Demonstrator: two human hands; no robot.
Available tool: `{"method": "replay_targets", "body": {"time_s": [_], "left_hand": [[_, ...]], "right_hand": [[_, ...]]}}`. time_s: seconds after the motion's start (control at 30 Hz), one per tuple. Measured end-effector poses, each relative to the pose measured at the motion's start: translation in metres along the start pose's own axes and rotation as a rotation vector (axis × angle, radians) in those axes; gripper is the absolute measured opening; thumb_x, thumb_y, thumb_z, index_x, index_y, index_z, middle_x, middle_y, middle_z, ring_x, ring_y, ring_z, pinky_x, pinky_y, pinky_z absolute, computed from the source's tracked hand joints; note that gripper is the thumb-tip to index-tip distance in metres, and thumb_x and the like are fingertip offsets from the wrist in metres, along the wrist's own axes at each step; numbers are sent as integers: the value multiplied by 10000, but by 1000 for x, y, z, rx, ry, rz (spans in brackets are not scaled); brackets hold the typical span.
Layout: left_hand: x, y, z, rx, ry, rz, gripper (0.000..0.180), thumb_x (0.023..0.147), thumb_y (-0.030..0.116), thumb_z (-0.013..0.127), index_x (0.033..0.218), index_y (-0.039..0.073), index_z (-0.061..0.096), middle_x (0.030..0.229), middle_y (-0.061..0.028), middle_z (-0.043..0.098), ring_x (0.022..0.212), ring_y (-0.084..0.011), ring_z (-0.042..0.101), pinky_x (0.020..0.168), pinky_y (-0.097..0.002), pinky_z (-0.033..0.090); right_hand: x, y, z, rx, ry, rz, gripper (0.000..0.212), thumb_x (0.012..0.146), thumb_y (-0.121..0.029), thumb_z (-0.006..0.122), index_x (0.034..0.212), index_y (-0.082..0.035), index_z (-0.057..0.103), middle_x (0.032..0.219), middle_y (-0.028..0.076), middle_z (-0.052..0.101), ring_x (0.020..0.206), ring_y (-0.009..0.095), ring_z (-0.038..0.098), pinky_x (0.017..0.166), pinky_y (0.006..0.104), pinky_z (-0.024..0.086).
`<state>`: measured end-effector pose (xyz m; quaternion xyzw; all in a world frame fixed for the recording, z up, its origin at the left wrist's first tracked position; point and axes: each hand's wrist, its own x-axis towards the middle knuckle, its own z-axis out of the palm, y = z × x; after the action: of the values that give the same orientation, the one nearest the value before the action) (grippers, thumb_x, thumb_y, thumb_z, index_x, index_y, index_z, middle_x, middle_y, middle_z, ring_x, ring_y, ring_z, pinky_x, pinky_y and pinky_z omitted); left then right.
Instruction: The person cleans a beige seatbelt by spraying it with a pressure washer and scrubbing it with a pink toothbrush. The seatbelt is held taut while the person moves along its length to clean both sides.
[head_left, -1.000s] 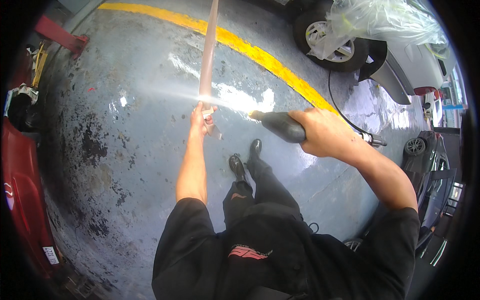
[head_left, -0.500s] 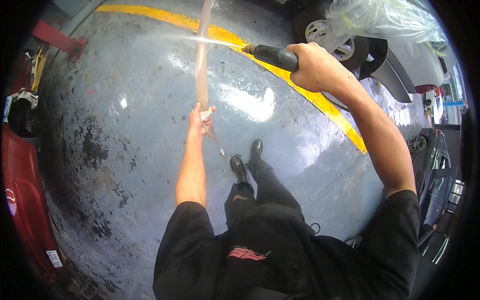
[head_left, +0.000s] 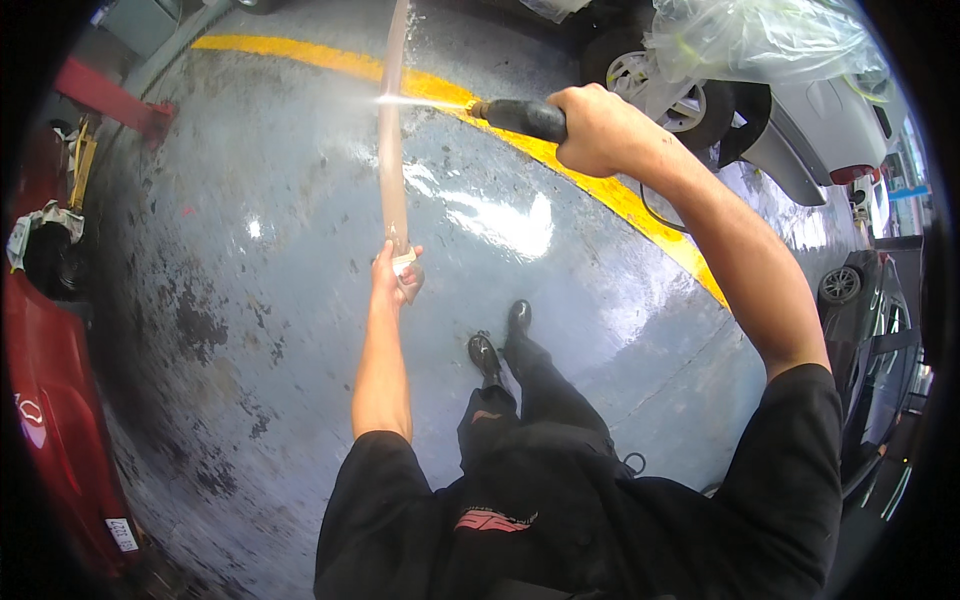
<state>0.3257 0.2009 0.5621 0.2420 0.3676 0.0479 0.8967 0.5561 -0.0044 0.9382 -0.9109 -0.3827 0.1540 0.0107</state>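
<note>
My left hand (head_left: 398, 274) grips the near end of a long, thin, translucent pinkish-brown strip (head_left: 393, 180), with a small pale piece (head_left: 403, 261) showing at the fingers. The strip runs away from me and leaves the view at the top. My right hand (head_left: 603, 132) is wrapped round a black spray gun (head_left: 528, 118) with a brass-coloured nozzle (head_left: 476, 108). Water (head_left: 430, 102) shoots leftward from the nozzle and meets the strip, where it breaks into mist. I cannot make out exactly what kind of part the strip is.
The wet grey floor (head_left: 300, 300) has worn dark patches and a curved yellow line (head_left: 650, 222). A red bumper-like panel (head_left: 70, 420) lies at left, below a red metal beam (head_left: 110, 95). A plastic-draped car (head_left: 830, 130) and a dark car (head_left: 875, 350) stand at right. A hose (head_left: 660, 212) trails beneath my right arm.
The spray gun has moved a little left, closer to the strip, and the jet now breaks at the strip instead of carrying on past it. My left hand sits slightly lower in view.
</note>
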Motion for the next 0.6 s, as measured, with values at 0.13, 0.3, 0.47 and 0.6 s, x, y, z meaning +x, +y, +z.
{"method": "replay_targets", "body": {"time_s": [0.13, 0.3, 0.47, 0.6], "left_hand": [[-12, 2, 13, 8, 50, -13, 333, 1042, 348, 393, 1150, 47, 483, 954, -200, 683, 449, -88, 400, 381, -232, 334], [-22, 5, 21, 131, 136, 17, 338, 1032, 386, 416, 1173, 88, 493, 951, -165, 687, 440, -80, 372, 387, -221, 317], [-23, 3, 20, 91, 120, 16, 325, 1038, 365, 406, 1174, 74, 460, 944, -200, 684, 432, -81, 377, 381, -223, 322], [-23, 2, 17, 83, 127, 39, 305, 1038, 353, 411, 1153, 74, 454, 947, -210, 685, 433, -83, 386, 382, -225, 326]], "right_hand": [[20, 12, -9, -15, 45, 9, 323, 717, -79, 637, 1023, 6, 692, 959, 236, 697, 912, 361, 693, 838, 422, 557], [46, 18, -28, -37, 145, 7, 360, 724, -94, 652, 1068, 5, 693, 978, 235, 700, 907, 361, 696, 837, 420, 565], [51, 16, -28, -31, 135, 16, 341, 728, -95, 653, 1054, -7, 703, 974, 223, 705, 919, 353, 699, 828, 419, 569], [42, 2, -10, -50, -32, -27, 318, 731, -79, 629, 1032, -10, 709, 955, 202, 712, 897, 330, 708, 808, 417, 576]]}}
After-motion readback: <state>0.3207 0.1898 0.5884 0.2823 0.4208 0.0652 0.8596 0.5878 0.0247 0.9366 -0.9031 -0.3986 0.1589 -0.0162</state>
